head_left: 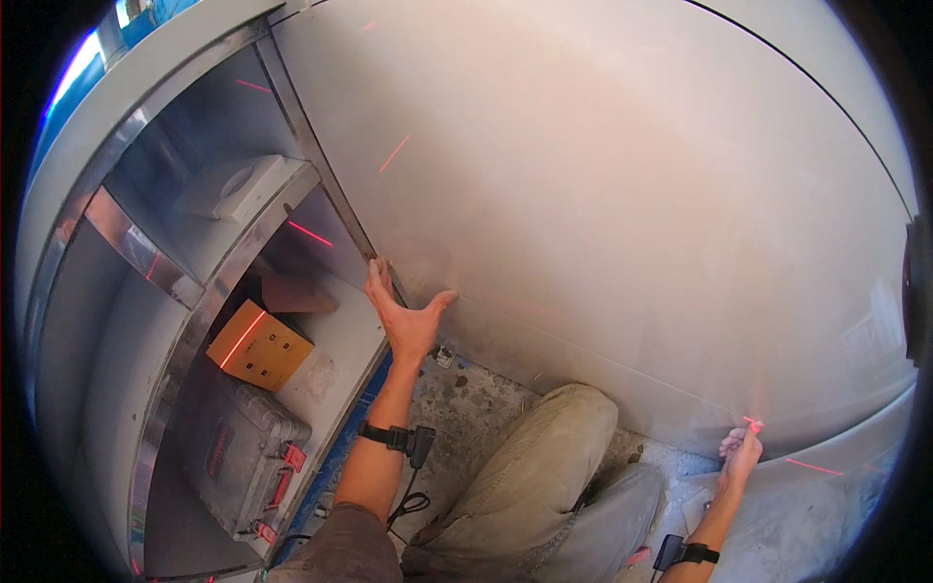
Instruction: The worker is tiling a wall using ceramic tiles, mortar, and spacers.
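Note:
A large pale, smooth panel fills most of the view ahead of me. My left hand is open, its thumb spread away from the fingers. Its fingertips touch the metal frame strip along the panel's left side, while the thumb rests against the panel. At the panel's lower right, my right hand is closed, fingers curled and a fingertip against the surface near the bottom edge. Whatever those fingers hold, if anything, is hidden. A red laser line falls across that fingertip.
Left of the panel, metal-edged shelves hold a white box, an orange-yellow carton and a grey toolcase with red latches. My bent knees are close below the panel, over a stained concrete floor.

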A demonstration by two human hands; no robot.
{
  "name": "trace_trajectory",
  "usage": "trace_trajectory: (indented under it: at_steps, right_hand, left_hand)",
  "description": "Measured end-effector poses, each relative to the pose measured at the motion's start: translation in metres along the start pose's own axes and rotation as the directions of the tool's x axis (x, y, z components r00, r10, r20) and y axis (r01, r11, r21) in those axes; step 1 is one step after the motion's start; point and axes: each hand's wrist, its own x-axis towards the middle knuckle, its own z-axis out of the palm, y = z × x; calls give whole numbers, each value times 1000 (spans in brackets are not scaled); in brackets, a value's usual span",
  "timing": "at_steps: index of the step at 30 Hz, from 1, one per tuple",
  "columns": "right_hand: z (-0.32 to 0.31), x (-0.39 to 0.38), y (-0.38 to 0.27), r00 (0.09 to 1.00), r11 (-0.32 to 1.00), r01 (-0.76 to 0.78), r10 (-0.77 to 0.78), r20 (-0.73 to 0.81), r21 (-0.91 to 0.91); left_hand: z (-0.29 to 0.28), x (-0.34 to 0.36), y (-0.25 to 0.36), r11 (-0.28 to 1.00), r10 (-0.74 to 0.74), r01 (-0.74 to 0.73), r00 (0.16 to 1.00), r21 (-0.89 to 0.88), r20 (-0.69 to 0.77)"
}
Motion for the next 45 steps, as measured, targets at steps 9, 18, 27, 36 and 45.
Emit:
trace_trajectory:
  at_steps: [9,18,27,36,45]
  right_hand:
    - [-3,-3,-3,997,999,30,-31,-67,-14]
    - [-9,-3,-2,999,997,31,-30,17,-65]
    - [-4,-4,-3,998,999,36,-37,-54,-25]
    - [-11,-3,-14,996,974,90,-91,8,-210]
    - [-8,1,-9,996,968,88,-90,2,-233]
  left_hand:
    - [-31,74,-14,787,595,-497,767,365,-240]
    - [17,139,-10,553,808,-811,464,193,-363]
    - [17,144,-5,554,799,-825,490,109,-348]
    - [-74,130,-32,258,731,-832,501,491,464]
    - [-85,133,-30,278,642,-862,495,424,586]
